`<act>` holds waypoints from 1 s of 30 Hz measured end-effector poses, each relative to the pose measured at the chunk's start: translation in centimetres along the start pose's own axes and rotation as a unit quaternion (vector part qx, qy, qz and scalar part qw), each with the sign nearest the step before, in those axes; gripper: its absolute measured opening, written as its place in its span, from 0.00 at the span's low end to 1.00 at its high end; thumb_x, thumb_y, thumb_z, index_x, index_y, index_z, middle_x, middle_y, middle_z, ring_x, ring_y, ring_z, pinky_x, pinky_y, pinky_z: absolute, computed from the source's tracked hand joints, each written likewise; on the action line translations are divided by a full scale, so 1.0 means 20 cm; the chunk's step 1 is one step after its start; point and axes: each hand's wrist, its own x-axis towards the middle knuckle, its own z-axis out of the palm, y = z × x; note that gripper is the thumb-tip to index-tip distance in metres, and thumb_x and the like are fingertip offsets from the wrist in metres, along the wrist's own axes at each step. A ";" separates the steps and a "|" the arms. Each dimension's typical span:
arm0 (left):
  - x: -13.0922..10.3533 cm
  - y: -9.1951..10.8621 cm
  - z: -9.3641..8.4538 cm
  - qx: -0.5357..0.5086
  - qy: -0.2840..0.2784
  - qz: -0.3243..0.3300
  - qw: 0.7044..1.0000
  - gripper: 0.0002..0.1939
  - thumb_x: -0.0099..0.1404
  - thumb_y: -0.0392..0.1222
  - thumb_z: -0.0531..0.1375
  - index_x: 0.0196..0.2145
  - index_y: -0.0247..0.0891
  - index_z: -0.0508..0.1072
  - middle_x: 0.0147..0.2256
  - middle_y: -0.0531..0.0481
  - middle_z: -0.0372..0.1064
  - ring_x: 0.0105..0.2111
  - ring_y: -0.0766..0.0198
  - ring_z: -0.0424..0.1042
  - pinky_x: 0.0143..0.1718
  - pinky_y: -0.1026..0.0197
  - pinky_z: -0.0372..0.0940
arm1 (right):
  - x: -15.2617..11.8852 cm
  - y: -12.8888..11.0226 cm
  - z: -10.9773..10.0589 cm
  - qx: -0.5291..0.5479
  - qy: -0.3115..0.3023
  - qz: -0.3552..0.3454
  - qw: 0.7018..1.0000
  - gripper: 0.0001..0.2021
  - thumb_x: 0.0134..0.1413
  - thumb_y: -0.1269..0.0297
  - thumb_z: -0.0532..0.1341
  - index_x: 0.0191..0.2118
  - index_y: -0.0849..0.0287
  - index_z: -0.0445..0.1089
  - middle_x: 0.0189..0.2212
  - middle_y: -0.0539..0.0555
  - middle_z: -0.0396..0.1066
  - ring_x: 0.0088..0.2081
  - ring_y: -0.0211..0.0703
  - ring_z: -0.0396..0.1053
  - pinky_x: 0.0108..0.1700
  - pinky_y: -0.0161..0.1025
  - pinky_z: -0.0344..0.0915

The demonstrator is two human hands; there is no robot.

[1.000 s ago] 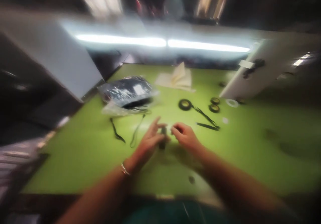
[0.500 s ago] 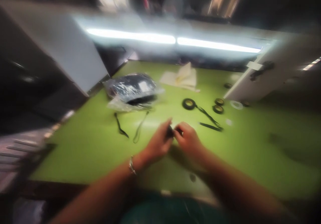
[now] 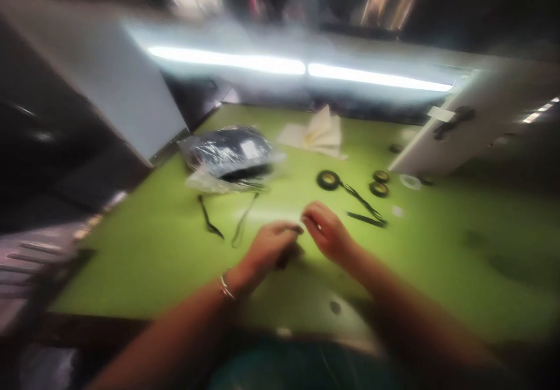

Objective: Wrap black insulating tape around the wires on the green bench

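My left hand [image 3: 272, 245], with a bracelet on its wrist, is closed over the middle of the green work table [image 3: 153, 262]. A small dark piece [image 3: 299, 230] shows at its fingertips; its kind is too blurred to tell. Close by on the right, my right hand [image 3: 327, 231] has thumb and fingertips pinched together. Anything between those fingers is hidden. The fingertips of both hands are nearly touching, with a slight gap. To the left lie a short black strap [image 3: 210, 220] and a thin cord loop [image 3: 241, 227].
A clear plastic bag of dark items [image 3: 231, 151] lies at the back left, and pale folded paper [image 3: 326, 133] is behind. At right are rolls of black tape [image 3: 328, 179], black cords [image 3: 363, 200], a black strip [image 3: 366, 219] and a white ring [image 3: 410, 182]. White panels flank the table.
My hands have drawn slightly apart. The left hand has turned and lowered, and the dark piece is less visible. My right hand has risen a little, its fingers pinched.
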 end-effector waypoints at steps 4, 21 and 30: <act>0.02 -0.02 0.00 -0.079 0.013 0.000 0.997 0.14 0.57 0.44 0.63 0.40 0.33 0.75 0.25 0.46 0.73 0.24 0.62 0.74 0.25 0.64 0.67 | -0.02 0.08 0.02 0.115 0.029 0.118 0.986 0.08 0.56 0.67 0.54 0.39 0.56 0.68 0.37 0.53 0.70 0.38 0.41 0.69 0.42 0.41 0.67; 0.05 -0.11 0.00 -0.020 0.137 0.143 0.980 0.15 0.55 0.51 0.65 0.32 0.35 0.79 0.34 0.44 0.75 0.37 0.60 0.72 0.41 0.59 0.67 | -0.16 0.14 0.24 0.110 -0.083 0.097 0.986 0.38 0.49 0.75 0.57 0.66 0.50 0.47 0.55 0.58 0.63 0.52 0.47 0.67 0.55 0.51 0.65; 0.09 -0.12 0.00 -0.072 0.150 0.093 0.982 0.21 0.56 0.57 0.63 0.27 0.32 0.74 0.24 0.50 0.68 0.25 0.67 0.66 0.27 0.65 0.63 | -0.11 0.11 0.17 0.111 -0.047 0.092 0.988 0.17 0.51 0.69 0.56 0.48 0.56 0.67 0.50 0.58 0.68 0.52 0.50 0.65 0.56 0.50 0.62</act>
